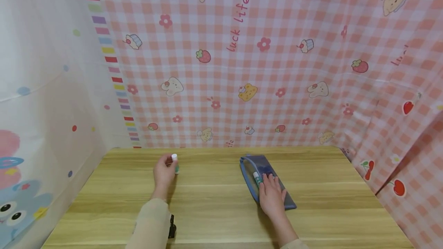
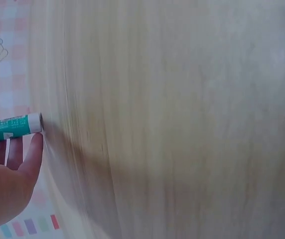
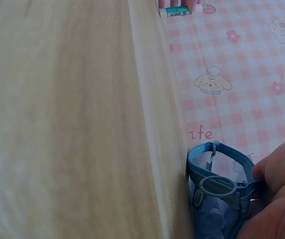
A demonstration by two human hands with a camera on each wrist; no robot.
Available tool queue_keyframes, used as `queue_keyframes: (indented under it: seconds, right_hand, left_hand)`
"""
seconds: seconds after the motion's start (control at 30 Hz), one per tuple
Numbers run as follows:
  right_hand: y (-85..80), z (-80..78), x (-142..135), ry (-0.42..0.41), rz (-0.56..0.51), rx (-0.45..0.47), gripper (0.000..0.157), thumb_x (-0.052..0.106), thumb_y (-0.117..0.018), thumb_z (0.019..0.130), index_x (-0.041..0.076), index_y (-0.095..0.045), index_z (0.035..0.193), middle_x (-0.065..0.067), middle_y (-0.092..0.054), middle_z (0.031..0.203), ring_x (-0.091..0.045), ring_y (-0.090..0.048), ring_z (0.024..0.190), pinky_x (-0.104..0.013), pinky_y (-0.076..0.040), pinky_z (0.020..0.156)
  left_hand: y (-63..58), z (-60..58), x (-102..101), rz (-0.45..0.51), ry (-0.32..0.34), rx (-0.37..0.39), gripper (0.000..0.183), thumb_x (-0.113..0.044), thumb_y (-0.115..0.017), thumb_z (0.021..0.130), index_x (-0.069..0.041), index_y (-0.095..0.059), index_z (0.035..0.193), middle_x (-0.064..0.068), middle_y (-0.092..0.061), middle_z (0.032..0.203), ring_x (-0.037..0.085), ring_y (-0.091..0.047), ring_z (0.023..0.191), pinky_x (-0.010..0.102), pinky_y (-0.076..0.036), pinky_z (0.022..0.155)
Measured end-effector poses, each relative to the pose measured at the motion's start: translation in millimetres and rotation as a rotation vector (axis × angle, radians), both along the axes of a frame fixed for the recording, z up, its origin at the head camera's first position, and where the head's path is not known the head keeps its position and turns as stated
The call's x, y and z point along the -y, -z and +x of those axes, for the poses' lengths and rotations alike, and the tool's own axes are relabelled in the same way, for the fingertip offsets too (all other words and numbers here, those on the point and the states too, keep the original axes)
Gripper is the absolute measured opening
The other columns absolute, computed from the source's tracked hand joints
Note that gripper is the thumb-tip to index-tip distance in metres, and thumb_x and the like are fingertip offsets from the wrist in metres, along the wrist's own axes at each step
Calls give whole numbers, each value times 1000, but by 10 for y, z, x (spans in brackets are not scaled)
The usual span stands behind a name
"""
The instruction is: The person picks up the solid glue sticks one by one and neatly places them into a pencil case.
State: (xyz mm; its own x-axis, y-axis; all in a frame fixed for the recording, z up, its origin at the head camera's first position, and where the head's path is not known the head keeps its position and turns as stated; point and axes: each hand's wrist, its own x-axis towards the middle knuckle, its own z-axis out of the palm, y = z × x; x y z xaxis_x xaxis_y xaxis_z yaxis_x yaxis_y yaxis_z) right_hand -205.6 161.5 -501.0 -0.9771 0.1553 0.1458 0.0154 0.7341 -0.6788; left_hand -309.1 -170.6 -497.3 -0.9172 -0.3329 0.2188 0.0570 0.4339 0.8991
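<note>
My left hand (image 1: 164,174) holds a glue stick (image 1: 174,158) with a white cap and a green label, upright at the table's far left. In the left wrist view the fingers and thumb grip the glue stick (image 2: 14,127) near one end. On the right, a blue-grey zip pouch (image 1: 290,203) lies with its mouth gaping to the left. A second white-and-green stick (image 1: 257,177) shows at the pouch's mouth. My right hand (image 1: 272,196) is over the pouch; in the right wrist view it pinches the rim of the pouch (image 3: 217,184) by the zip pull.
The wooden table (image 1: 214,203) runs back to a pink checked cloth (image 1: 221,68) hanging behind it. A white cloth (image 1: 52,68) hangs at the left. A small black object (image 1: 172,228) shows beside the left forearm.
</note>
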Motion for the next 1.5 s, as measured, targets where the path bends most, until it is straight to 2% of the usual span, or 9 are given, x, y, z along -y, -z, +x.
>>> queue_keyframes:
  seconds: [0.2,0.33,0.47,0.8,0.9,1.1,1.27,1.4,1.5]
  right_hand:
    - [2,-7,-2,3,0,3,45,15,-41,104,-9,-44,142,-35,-31,149,-51,-18,142,-78,-4,106]
    - [-2,-12,-1,5,-3,-7,44,14,-42,104,-10,-44,142,-35,-32,149,-52,-19,141,-78,-5,106]
    - [-4,-21,2,6,-4,-13,44,14,-42,104,-9,-45,142,-35,-33,149,-51,-19,142,-78,-5,106]
    - [12,-33,-10,-1,4,3,45,14,-40,105,-9,-43,143,-35,-31,150,-52,-18,142,-78,-4,106]
    - [20,-33,-9,-3,-2,3,45,14,-40,105,-9,-43,143,-34,-30,150,-51,-17,142,-78,-3,106]
    - [8,-29,-7,1,-10,8,45,14,-41,105,-9,-43,143,-34,-30,150,-51,-17,142,-78,-3,107]
    - [-4,-17,-9,-1,0,5,44,14,-41,105,-9,-44,142,-35,-31,150,-51,-18,142,-78,-4,106]
    - [-7,-10,-5,-3,5,5,44,14,-42,105,-9,-44,142,-35,-31,149,-52,-19,141,-79,-5,106]
    - [-3,-16,-7,0,-1,13,44,14,-41,105,-9,-44,142,-34,-31,150,-51,-18,142,-78,-4,106]
  left_hand:
    - [4,4,-144,0,23,-1,23,-1,-66,92,10,-63,112,26,-67,104,39,-64,99,46,-55,86]
    - [2,13,-269,47,60,21,23,0,-67,91,10,-64,111,25,-67,102,33,-65,92,37,-60,70]
    - [-12,29,-413,135,98,66,23,1,-66,92,10,-63,113,24,-65,101,26,-64,82,28,-59,55]
    - [-130,129,-834,325,168,149,23,0,-67,92,9,-63,113,20,-64,100,20,-64,72,39,-62,62]
    - [-137,155,-945,387,204,166,24,0,-67,92,10,-62,114,19,-64,100,18,-65,67,40,-62,63]
    - [-112,212,-1162,481,259,200,27,-1,-67,92,9,-60,115,18,-65,99,19,-66,70,42,-61,65]
    - [-101,282,-1332,507,283,212,28,-1,-68,91,9,-60,116,17,-65,97,19,-66,70,38,-61,61]
    - [-79,333,-1450,492,305,221,27,-1,-68,91,9,-61,115,16,-66,95,17,-66,68,37,-61,60]
    - [-20,344,-1536,489,313,219,24,-1,-68,91,8,-62,112,15,-66,93,16,-65,66,38,-61,58]
